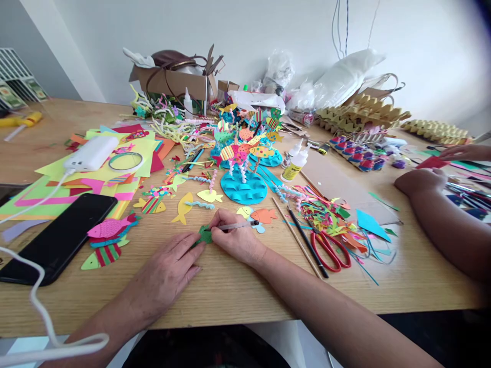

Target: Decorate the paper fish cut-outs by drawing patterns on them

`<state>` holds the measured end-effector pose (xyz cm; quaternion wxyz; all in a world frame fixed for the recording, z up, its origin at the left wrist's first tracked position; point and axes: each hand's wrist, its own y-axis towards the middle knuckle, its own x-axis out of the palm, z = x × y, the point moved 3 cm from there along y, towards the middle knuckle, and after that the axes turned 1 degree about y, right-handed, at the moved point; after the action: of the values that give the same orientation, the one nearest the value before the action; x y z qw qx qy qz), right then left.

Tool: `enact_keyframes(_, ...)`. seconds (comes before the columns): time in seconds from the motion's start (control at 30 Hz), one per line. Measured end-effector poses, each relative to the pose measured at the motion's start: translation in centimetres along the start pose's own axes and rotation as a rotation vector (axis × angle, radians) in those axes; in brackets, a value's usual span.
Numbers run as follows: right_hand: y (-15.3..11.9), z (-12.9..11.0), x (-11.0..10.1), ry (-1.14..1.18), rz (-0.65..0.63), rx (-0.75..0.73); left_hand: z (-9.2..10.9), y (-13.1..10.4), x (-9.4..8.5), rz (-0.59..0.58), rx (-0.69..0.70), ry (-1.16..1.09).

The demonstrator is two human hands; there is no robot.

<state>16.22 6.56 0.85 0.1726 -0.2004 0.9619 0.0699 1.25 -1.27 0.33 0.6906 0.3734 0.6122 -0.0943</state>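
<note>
A small green paper cut-out (206, 235) lies on the table in front of me, partly covered by my fingers. My left hand (174, 271) rests beside it with fingers stretched out, their tips touching the cut-out's edge. In my closed right hand (236, 241) is a pen (241, 224) with a pale barrel and dark end, its tip hidden at the green piece. Just beyond my hands are a yellow paper fish (184, 208) and an orange paper fish (264, 215). To the left, a pink paper fish (111, 227) is stacked on others upon a black phone (63, 232).
Red-handled scissors (330, 251), a black pencil (307, 243) and paper scraps (326, 212) lie right. Behind stand a blue base (243, 188) with paper fish and a glue bottle (294, 164). A white cable (36, 286) crosses the left. A co-worker's arm (437, 220) reaches in at right.
</note>
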Motion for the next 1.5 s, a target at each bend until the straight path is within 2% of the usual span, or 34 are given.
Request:
enact_keyframes(0.2, 0.0, 0.05, -0.19, 0.052, -0.011, 0.011, 0.11, 0.13, -0.21, 0.012, 0.013, 0.004)
enact_keyframes(0.57, -0.02, -0.25, -0.44, 0.01, 0.005, 0.012, -0.07, -0.05, -0.06, -0.004, -0.016, -0.056)
enact_keyframes(0.8, 0.04, 0.11, -0.28, 0.022, -0.006, 0.004, 0.05, 0.07, -0.24, 0.024, -0.002, -0.037)
enact_keyframes(1.27, 0.0, -0.38, -0.35, -0.007, -0.023, 0.024, -0.06, 0.06, -0.21, -0.004, -0.017, -0.032)
enact_keyframes(1.5, 0.06, -0.47, -0.38, -0.056, 0.02, 0.015, -0.07, 0.04, -0.1, -0.008, -0.02, -0.035)
